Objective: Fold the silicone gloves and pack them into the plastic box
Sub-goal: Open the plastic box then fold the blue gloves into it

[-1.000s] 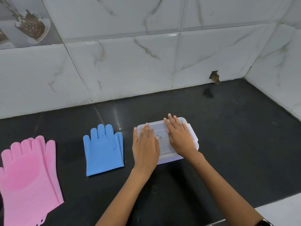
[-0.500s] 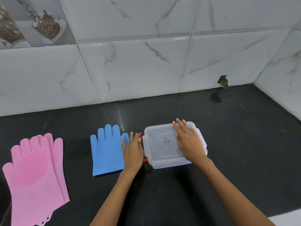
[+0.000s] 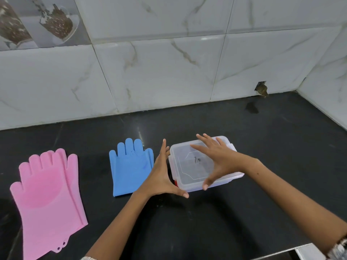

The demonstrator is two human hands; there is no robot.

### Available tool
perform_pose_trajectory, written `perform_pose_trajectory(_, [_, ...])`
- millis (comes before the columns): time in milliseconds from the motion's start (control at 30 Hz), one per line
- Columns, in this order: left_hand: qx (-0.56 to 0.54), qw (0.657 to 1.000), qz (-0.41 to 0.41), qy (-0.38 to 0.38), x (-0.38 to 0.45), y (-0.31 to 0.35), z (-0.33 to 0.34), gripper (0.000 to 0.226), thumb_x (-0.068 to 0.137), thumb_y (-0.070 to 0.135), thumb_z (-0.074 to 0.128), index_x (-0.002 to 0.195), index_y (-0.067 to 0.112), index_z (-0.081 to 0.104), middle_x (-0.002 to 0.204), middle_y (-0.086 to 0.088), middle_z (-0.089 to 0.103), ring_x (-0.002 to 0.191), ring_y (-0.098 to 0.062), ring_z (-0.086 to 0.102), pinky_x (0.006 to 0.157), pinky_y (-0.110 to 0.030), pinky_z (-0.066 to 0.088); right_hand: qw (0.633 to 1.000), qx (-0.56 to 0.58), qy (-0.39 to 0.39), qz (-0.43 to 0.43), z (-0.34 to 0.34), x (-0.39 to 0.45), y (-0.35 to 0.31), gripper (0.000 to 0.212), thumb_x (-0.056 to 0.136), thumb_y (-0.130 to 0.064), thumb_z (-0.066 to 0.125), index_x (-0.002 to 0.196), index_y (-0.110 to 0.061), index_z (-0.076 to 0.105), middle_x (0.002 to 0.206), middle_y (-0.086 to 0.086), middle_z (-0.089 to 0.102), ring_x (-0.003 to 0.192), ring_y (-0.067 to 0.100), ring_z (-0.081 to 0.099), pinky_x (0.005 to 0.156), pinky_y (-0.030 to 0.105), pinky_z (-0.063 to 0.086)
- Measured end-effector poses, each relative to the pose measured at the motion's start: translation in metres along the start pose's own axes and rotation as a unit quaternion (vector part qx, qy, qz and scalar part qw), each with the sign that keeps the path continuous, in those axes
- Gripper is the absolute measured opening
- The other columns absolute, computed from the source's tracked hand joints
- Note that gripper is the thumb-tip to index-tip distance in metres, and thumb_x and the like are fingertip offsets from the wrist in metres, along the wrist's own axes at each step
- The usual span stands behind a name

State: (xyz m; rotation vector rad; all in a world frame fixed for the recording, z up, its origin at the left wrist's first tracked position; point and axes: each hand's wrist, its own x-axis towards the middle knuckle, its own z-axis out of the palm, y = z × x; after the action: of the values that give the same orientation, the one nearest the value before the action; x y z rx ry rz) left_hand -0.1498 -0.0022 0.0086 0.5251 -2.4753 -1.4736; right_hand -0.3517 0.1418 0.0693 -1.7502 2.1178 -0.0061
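A clear plastic box [image 3: 195, 171] with its lid on sits on the black counter, a bit of red showing at its left side. My left hand [image 3: 162, 177] stands on edge against the box's left side, fingers straight, thumb at the near left corner. My right hand [image 3: 217, 158] lies spread over the lid's right part, thumb reaching down the near edge. A blue silicone glove [image 3: 129, 166] lies flat just left of my left hand. A pair of stacked pink silicone gloves [image 3: 47, 194] lies flat at the far left.
The black counter [image 3: 272, 156] runs to a white marble-tiled wall behind and on the right. A small hole with debris [image 3: 261, 89] marks the wall at the back right. A white ledge [image 3: 309, 252] shows at the near right corner.
My left hand slid off the lid to the box's left side and turned on edge. My right hand spread wider across the lid. The view shifted slightly.
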Motion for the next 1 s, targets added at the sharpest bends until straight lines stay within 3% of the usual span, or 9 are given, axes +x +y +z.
perform_pose_trajectory(67, [-0.017, 1.0, -0.002, 0.001, 0.002, 0.0, 0.004, 0.153, 0.043, 0.049, 0.093, 0.143, 0.039, -0.023, 0.152, 0.023, 0.018, 0.141, -0.001, 0.023, 0.114, -0.034, 0.023, 0.999, -0.033, -0.023, -0.023, -0.005, 0.002, 0.0, 0.128, 0.043, -0.088, 0.058, 0.144, -0.044, -0.005, 0.156, -0.006, -0.021, 0.144, 0.02, -0.022, 0.114, 0.051, -0.013])
perform_pose_trajectory(200, [-0.019, 1.0, -0.003, 0.017, 0.001, 0.0, 0.01, 0.148, 0.046, 0.059, 0.087, 0.147, 0.029, -0.018, 0.15, 0.017, 0.028, 0.136, 0.005, 0.027, 0.104, 0.0, 0.017, 0.997, -0.057, 0.003, -0.042, -0.01, 0.001, -0.003, 0.121, 0.046, -0.083, 0.065, 0.143, -0.044, 0.004, 0.156, -0.002, -0.001, 0.145, 0.024, -0.002, 0.118, 0.056, 0.0])
perform_pose_trajectory(233, [-0.019, 1.0, -0.003, 0.021, 0.001, 0.0, 0.011, 0.147, 0.047, 0.061, 0.086, 0.147, 0.029, -0.016, 0.15, 0.017, 0.028, 0.136, 0.004, 0.028, 0.106, -0.002, 0.019, 0.997, -0.058, 0.018, -0.05, -0.01, 0.001, -0.003, 0.117, 0.047, -0.082, 0.064, 0.143, -0.044, 0.009, 0.155, 0.0, 0.006, 0.143, 0.023, 0.004, 0.117, 0.056, 0.004])
perform_pose_trajectory(333, [-0.019, 0.999, -0.001, 0.026, 0.001, -0.001, 0.011, 0.146, 0.047, 0.059, 0.087, 0.146, 0.033, -0.017, 0.15, 0.018, 0.028, 0.137, -0.002, 0.03, 0.113, -0.028, 0.024, 0.996, -0.05, 0.046, -0.058, -0.007, -0.001, -0.004, 0.109, 0.049, -0.082, 0.063, 0.141, -0.045, 0.018, 0.154, 0.004, 0.016, 0.142, 0.022, 0.01, 0.117, 0.056, 0.009])
perform_pose_trajectory(533, [-0.002, 1.0, 0.008, 0.026, -0.004, 0.004, 0.01, 0.14, 0.051, 0.055, 0.087, 0.146, 0.038, -0.014, 0.152, 0.022, 0.019, 0.141, -0.005, 0.024, 0.115, -0.05, 0.026, 0.997, -0.007, 0.065, -0.049, -0.001, -0.008, -0.005, 0.1, 0.05, -0.081, 0.064, 0.137, -0.049, 0.029, 0.153, 0.002, 0.02, 0.143, 0.019, 0.011, 0.117, 0.054, 0.007])
perform_pose_trajectory(667, [0.016, 1.0, 0.01, 0.019, -0.006, 0.007, 0.007, 0.134, 0.05, 0.056, 0.087, 0.141, 0.053, -0.012, 0.157, 0.016, 0.008, 0.144, -0.008, 0.015, 0.115, -0.054, 0.025, 0.996, 0.044, 0.068, -0.035, -0.007, -0.013, -0.003, 0.097, 0.051, -0.077, 0.067, 0.136, -0.052, 0.029, 0.153, 0.0, 0.021, 0.141, 0.016, 0.014, 0.117, 0.048, 0.011])
perform_pose_trajectory(767, [0.04, 0.999, -0.003, 0.004, -0.007, 0.005, 0.005, 0.13, 0.05, 0.064, 0.082, 0.14, 0.054, -0.011, 0.157, 0.018, 0.002, 0.146, -0.012, 0.01, 0.115, -0.055, 0.023, 0.996, 0.07, 0.06, -0.014, -0.015, -0.016, 0.003, 0.096, 0.052, -0.074, 0.069, 0.137, -0.051, 0.029, 0.153, -0.003, 0.02, 0.141, 0.015, 0.015, 0.117, 0.049, 0.014])
perform_pose_trajectory(867, [0.079, 0.997, -0.002, -0.011, -0.007, 0.007, 0.004, 0.126, 0.051, 0.071, 0.076, 0.141, 0.049, -0.009, 0.157, 0.019, 0.0, 0.146, -0.008, 0.004, 0.118, -0.053, 0.016, 0.999, 0.019, 0.046, -0.014, -0.012, -0.02, 0.007, 0.1, 0.055, -0.075, 0.069, 0.14, -0.049, 0.025, 0.158, -0.005, 0.007, 0.145, 0.017, 0.003, 0.119, 0.053, 0.004])
perform_pose_trajectory(1000, [0.142, 0.989, -0.011, -0.037, -0.014, 0.012, -0.005, 0.136, 0.044, 0.077, 0.073, 0.136, 0.053, -0.023, 0.153, 0.023, -0.022, 0.141, -0.002, -0.017, 0.119, -0.04, -0.004, 0.998, 0.04, 0.051, -0.006, -0.012, -0.034, 0.015, 0.106, 0.053, -0.082, 0.06, 0.144, -0.048, 0.016, 0.158, -0.011, -0.011, 0.144, 0.009, -0.017, 0.114, 0.044, -0.015])
